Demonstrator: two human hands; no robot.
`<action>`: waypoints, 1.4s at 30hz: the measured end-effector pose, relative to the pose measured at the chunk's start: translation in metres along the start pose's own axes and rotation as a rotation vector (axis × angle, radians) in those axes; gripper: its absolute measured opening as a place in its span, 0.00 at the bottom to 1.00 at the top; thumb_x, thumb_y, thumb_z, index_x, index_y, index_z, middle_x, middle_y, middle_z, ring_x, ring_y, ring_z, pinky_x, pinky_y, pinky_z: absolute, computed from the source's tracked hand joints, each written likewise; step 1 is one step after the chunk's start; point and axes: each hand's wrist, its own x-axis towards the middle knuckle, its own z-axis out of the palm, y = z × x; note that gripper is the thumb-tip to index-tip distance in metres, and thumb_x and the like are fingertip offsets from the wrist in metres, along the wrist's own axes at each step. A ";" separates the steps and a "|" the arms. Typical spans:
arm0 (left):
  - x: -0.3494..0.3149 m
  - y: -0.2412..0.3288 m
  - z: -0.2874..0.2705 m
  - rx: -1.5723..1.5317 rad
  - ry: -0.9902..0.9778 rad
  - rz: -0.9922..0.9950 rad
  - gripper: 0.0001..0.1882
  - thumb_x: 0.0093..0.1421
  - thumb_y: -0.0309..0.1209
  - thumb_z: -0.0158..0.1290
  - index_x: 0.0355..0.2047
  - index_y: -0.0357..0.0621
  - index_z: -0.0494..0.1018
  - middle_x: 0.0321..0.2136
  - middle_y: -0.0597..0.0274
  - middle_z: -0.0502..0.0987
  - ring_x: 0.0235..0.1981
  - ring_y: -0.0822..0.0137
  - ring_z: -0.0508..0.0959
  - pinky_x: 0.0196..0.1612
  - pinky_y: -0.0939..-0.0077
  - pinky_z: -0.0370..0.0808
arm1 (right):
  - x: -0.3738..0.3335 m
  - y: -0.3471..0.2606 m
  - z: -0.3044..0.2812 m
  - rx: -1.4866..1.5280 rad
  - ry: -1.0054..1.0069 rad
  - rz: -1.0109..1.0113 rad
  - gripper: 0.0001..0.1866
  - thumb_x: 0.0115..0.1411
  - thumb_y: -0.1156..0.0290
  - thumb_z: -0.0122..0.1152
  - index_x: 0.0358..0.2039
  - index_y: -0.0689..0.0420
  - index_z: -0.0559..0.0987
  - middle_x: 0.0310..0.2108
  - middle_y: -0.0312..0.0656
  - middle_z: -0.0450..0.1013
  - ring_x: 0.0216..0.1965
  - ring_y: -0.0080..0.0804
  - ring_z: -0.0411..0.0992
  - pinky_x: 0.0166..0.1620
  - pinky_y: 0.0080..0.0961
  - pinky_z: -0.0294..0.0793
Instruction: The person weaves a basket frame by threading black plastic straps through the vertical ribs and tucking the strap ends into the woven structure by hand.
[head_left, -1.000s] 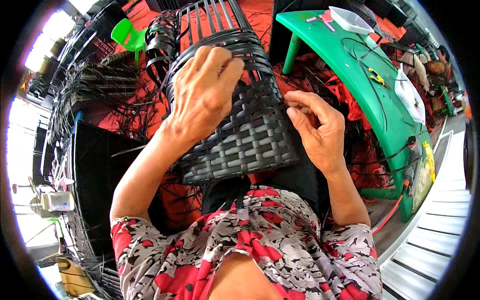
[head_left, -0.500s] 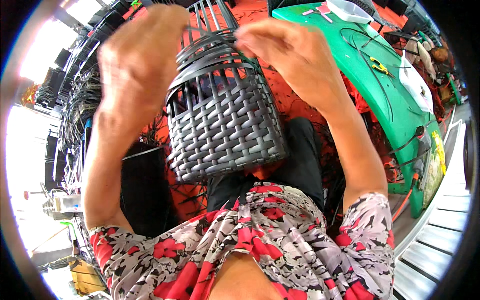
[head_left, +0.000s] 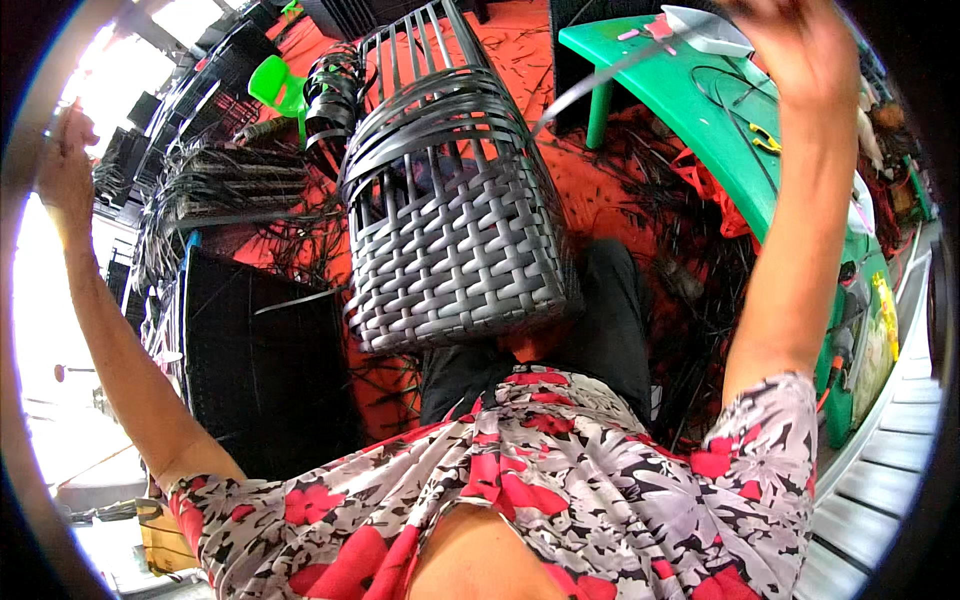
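Observation:
A partly woven dark grey basket frame leans across my lap, its lower part tightly woven and its upper ribs bare. Several loose flat strips wrap around the middle of the ribs. From the basket's right side a grey strip runs taut up to my right hand, which is raised at the upper right, partly cut off by the picture's edge. Far out to the left, my left hand is raised with fingers closed; what they hold, if anything, is lost against the bright background.
At the right stands a green table with a white tray and yellow-handled scissors. A black box-like piece stands left of my legs. Behind it are a bright green chair and bundled strips. Strip scraps litter the red floor.
Both hands have moved apart from above the basket, the left far to the left, the right to the upper right. A strip now stretches between basket and right hand.

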 end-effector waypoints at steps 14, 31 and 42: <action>-0.105 0.362 -0.066 -0.563 -0.240 1.169 0.12 0.48 0.32 0.51 0.29 0.34 0.71 0.09 0.72 0.65 0.10 0.72 0.66 0.16 0.71 0.62 | -0.075 0.038 0.003 -0.864 0.404 0.461 0.15 0.61 0.65 0.54 0.43 0.61 0.78 0.34 0.35 0.75 0.32 0.21 0.70 0.41 0.20 0.69; -0.155 0.471 -0.072 -0.592 -0.185 1.392 0.09 0.46 0.35 0.50 0.20 0.52 0.80 0.17 0.66 0.75 0.20 0.63 0.72 0.19 0.64 0.63 | 0.010 0.108 0.188 -1.806 -0.325 -0.131 0.14 0.52 0.59 0.60 0.25 0.58 0.81 0.30 0.37 0.74 0.51 0.36 0.61 0.58 0.47 0.49; -0.161 0.476 -0.072 -0.710 -0.013 1.222 0.19 0.53 0.40 0.45 0.39 0.43 0.75 0.34 0.58 0.75 0.35 0.60 0.74 0.37 0.51 0.65 | 0.006 0.105 0.134 -1.151 -0.054 0.146 0.13 0.52 0.61 0.61 0.22 0.58 0.80 0.40 0.44 0.76 0.47 0.41 0.68 0.53 0.38 0.63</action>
